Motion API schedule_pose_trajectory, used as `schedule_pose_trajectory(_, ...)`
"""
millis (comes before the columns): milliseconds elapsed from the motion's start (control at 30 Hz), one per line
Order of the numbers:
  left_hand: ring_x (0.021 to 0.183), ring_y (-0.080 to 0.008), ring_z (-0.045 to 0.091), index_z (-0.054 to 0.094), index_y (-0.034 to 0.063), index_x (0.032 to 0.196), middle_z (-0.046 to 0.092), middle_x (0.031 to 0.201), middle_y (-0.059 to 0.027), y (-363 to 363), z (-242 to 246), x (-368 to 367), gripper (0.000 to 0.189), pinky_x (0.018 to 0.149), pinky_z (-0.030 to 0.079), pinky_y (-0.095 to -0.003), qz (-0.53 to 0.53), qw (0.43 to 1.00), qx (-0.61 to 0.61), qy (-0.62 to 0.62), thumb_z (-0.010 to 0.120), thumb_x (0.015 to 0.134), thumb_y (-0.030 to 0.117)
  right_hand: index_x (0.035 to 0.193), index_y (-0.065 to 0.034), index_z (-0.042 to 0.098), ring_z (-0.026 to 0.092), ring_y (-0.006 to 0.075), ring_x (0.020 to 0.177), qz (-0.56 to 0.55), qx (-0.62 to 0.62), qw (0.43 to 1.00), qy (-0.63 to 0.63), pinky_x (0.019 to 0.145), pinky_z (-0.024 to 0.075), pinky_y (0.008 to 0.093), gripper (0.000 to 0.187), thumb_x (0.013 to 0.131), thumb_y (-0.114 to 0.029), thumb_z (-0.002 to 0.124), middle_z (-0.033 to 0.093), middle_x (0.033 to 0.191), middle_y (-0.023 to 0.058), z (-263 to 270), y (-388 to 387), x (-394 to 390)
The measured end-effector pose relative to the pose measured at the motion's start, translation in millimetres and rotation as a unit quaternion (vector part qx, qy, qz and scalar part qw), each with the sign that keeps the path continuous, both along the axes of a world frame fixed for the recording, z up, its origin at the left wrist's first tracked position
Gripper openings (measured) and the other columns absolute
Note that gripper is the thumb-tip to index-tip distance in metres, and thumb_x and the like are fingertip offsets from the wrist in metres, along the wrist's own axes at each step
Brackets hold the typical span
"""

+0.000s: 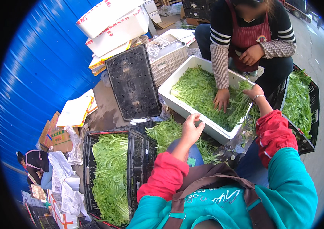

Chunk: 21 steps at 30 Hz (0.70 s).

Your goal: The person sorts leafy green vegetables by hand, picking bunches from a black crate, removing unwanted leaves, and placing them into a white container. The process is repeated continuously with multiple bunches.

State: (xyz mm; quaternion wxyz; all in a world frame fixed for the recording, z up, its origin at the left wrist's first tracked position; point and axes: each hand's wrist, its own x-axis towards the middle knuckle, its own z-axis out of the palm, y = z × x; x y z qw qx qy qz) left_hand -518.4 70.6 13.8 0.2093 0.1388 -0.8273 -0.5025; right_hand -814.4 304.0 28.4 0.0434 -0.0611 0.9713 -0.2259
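A white foam box (190, 107) full of frilly leafy greens (197, 88) stands in front of me, between me and a co-worker. My right hand (254, 92) grips a bunch of the greens (239, 100) over the box's right end, with the leaves hanging down inside. Just outside the near wall is my left hand (192, 129), empty, with thumb and fingers apart. The co-worker's hand (222, 100) presses down on the greens inside the box. Their other hand (252, 54) rests at their lap.
A black plastic crate (134, 166) of greens is at my left, and another black crate (316, 114) at the right. Loose greens (164, 131) lie by my knee. An upended black crate (133, 83) and stacked foam boxes (119, 31) stand behind. Another person (36, 166) sits far left.
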Motion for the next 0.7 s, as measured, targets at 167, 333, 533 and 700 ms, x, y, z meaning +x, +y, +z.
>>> schedule_pose_trajectory(167, 0.089, -0.0192, 0.066, 0.052, 0.0009, 0.121, 0.064, 0.105, -0.0122, 7.3, -2.4, -62.4, 0.038, 0.075, 0.053, -0.0297, -0.083, 0.941, 0.303, -0.124, 0.061, 0.093, 0.024, 0.099, 0.0013, 0.068, 0.066, 0.0341, 0.096, 0.097, 0.044, 0.993, 0.051, 0.085, 0.0524, 0.0408, 0.062, 0.068, -0.052, 0.074, 0.067, 0.101, 0.0241, 15.2, -36.0, 27.4)
schedule_pose_trajectory(333, 0.095, -0.0324, 0.065, 0.039, -0.0013, 0.124, 0.059, 0.111, -0.0215, 6.0, -24.2, -83.7, 0.061, 0.079, 0.055, -0.045, -0.052, 0.819, 0.544, -0.176, 0.058, 0.092, 0.046, 0.094, -0.0041, 0.066, 0.067, 0.0366, 0.086, 0.198, 0.096, 0.969, 0.108, 0.077, 0.0536, 0.0457, 0.05, 0.067, -0.046, 0.074, 0.068, 0.089, 0.0216, 25.3, -80.7, 80.4)
schedule_pose_trajectory(533, 0.121, -0.0437, 0.048, 0.01, 0.0001, 0.148, 0.032, 0.143, -0.0313, 4.2, -25.4, -87.9, 0.117, 0.09, 0.046, -0.0589, -0.031, 0.746, 0.646, -0.159, 0.056, 0.074, 0.078, 0.1, -0.0044, 0.059, 0.068, 0.0358, 0.076, 0.323, 0.115, 0.925, 0.164, 0.07, 0.0542, 0.0453, 0.047, 0.071, -0.04, 0.072, 0.068, 0.078, 0.0181, 9.1, -105.1, 109.4)
schedule_pose_trajectory(700, 0.114, -0.0329, 0.055, 0.045, 0.0016, 0.131, 0.056, 0.127, -0.0153, -3.4, -14.7, -78.6, 0.083, 0.095, 0.045, -0.0522, -0.122, 0.668, 0.733, -0.037, 0.057, 0.081, 0.067, 0.098, -0.0054, 0.052, 0.065, 0.0333, 0.078, 0.39, 0.025, 0.876, 0.281, 0.067, 0.0522, 0.044, 0.037, 0.071, -0.024, 0.069, 0.063, 0.08, 0.0143, -17.5, -115.9, 147.9)
